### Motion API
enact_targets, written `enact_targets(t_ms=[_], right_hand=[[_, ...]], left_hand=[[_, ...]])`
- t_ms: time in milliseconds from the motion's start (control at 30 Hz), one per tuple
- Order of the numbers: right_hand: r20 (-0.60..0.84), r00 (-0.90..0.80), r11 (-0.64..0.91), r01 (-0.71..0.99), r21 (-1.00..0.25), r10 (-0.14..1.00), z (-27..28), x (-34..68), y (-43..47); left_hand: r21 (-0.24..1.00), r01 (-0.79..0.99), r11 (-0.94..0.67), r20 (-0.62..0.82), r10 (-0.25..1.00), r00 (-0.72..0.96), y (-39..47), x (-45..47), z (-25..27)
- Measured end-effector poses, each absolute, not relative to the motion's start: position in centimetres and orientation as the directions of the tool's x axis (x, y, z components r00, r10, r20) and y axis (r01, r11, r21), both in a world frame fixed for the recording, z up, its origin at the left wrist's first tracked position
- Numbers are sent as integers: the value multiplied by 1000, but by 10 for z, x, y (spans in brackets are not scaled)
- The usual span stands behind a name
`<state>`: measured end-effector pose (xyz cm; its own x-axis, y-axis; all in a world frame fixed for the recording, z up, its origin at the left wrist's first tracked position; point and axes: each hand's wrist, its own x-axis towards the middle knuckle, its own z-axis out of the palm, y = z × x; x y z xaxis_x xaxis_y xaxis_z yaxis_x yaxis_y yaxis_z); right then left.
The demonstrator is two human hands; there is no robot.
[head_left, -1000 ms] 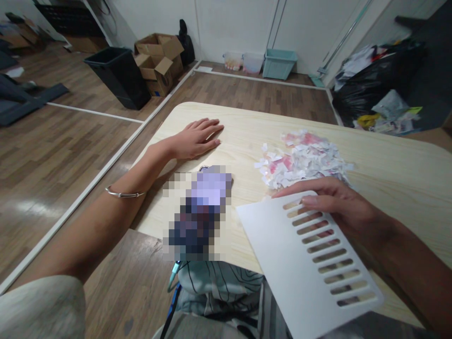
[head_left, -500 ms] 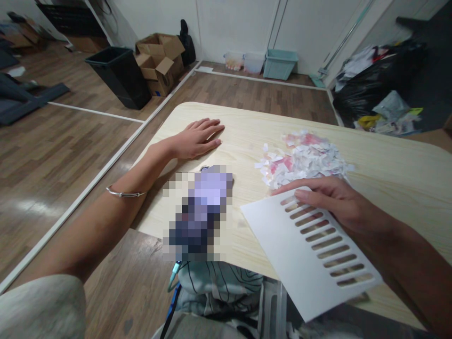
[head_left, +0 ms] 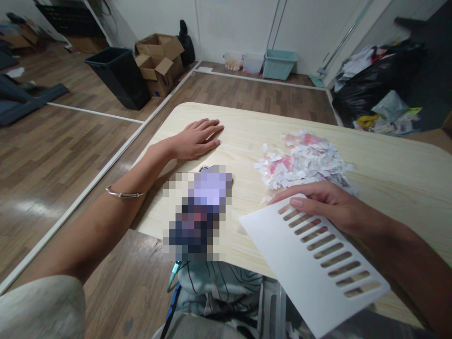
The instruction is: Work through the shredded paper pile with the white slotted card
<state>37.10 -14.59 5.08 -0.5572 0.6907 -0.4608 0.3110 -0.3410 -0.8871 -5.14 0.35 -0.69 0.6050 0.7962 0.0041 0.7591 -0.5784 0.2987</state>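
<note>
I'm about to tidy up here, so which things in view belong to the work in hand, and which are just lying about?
Apparently in use:
white slotted sheet, held in the right hand
heap of paper scraps, beyond that hand
table, under the left hand

Probably just lying about:
pixelated object on the table, untouched
black bin
cardboard boxes
teal tub
black plastic bag

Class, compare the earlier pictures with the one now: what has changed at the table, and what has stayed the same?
The white slotted panel has turned slightly since the first picture, its near end swinging to the person's right. The right hand has shifted slightly with it, keeping its grip. The left hand remains palm down on the table, and the heap of paper scraps looks unchanged.
</note>
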Motion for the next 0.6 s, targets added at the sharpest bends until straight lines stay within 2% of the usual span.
enact_targets(t_ms=[233, 600], right_hand=[[-480, -527, -399, 267, -877, 702, 52, 374, -146], [-472, -532, -368, 295, -882, 703, 50, 376, -145]], left_hand=[[296, 762, -576, -5, 797, 604, 3, -52, -7], [294, 766, -572, -13, 799, 602, 2, -51, -5]])
